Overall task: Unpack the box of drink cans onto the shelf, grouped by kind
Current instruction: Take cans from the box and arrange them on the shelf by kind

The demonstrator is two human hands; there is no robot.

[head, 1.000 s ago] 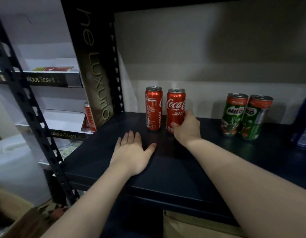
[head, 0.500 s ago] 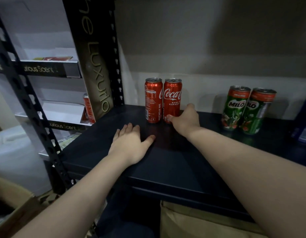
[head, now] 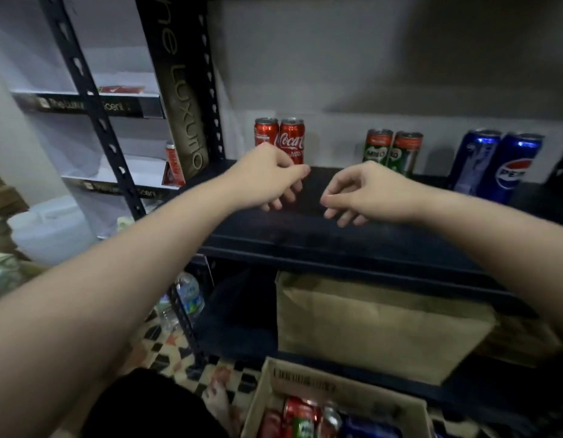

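Two red Coca-Cola cans [head: 291, 139] stand side by side at the back left of the dark shelf [head: 337, 235]. Two green Milo cans [head: 392, 151] stand to their right, then two blue Pepsi cans [head: 495, 165]. My left hand [head: 267, 180] hovers in front of the Coca-Cola cans, fingers loosely curled, holding nothing. My right hand [head: 365, 192] hangs over the shelf's middle, also empty with fingers apart. Below, an open cardboard box [head: 305, 387] holds several more cans [head: 302, 418].
A brown paper bag [head: 378, 324] sits on the lower shelf. A black perforated upright [head: 93, 112] and a "Luxurious Scent" display stand [head: 182, 99] lie to the left. Plastic bottles [head: 188, 295] stand on the patterned floor.
My right hand has let go of the Coca-Cola can and drawn back. My left hand has lifted off the shelf. The view has pulled back and down, revealing the Pepsi cans and box.
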